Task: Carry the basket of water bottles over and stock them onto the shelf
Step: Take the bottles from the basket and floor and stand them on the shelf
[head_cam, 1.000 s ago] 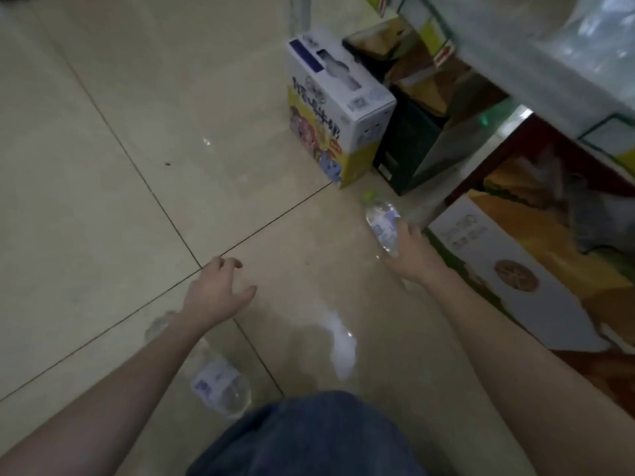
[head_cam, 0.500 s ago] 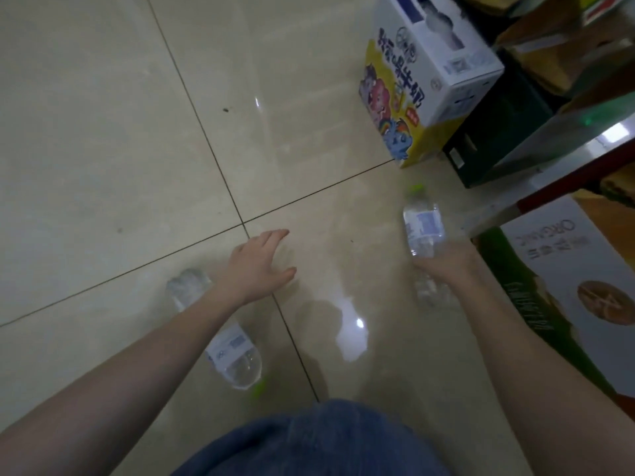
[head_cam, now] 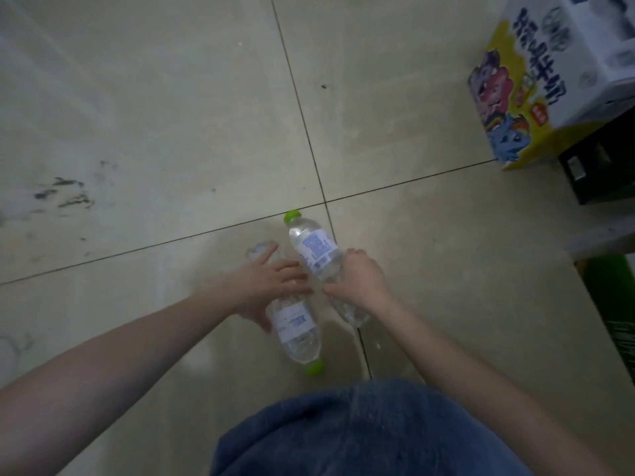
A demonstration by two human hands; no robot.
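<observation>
The right hand (head_cam: 359, 281) is wrapped around the middle of a water bottle (head_cam: 316, 250), its green cap pointing away; just beside it the left hand (head_cam: 266, 286) lies with fingers spread flat over a second bottle (head_cam: 297, 333) lying on the tiled floor (head_cam: 154, 132), cap toward the person; a printed carton (head_cam: 536, 80) stands well apart at upper right

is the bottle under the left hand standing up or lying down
Lying down. The bottle lies lengthwise on the floor tile, green cap toward the person, with the left hand resting across it.
</observation>
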